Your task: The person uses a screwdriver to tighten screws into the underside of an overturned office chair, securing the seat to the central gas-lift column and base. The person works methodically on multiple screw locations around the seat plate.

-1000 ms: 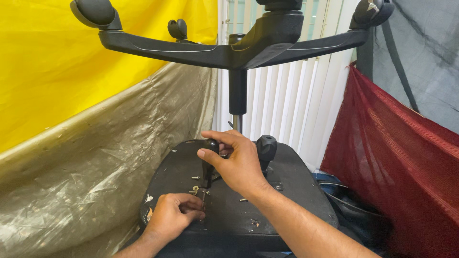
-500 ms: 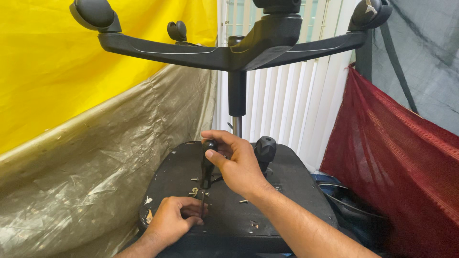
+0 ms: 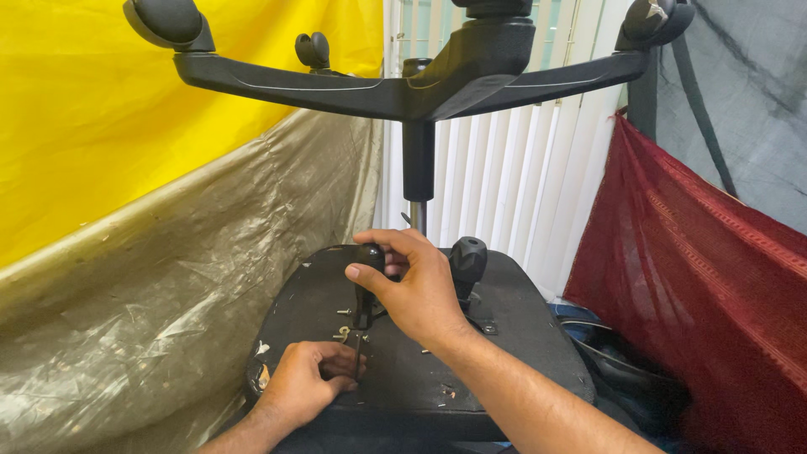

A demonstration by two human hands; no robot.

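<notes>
While the office chair is turned upside down, its seat underside (image 3: 504,353) faces up and the wheeled base (image 3: 420,84) stands overhead on the column (image 3: 418,160). A screwdriver (image 3: 363,294) stands nearly upright on the underside, its long axis vertical, tip down among the loose screws (image 3: 343,333). Right hand (image 3: 412,290) wraps the black handle from above, fingers curled tight round it. Left hand (image 3: 307,382) lies directly below, nearer the tip, fingers pinched about the shaft just beside the seat's near edge.
</notes>
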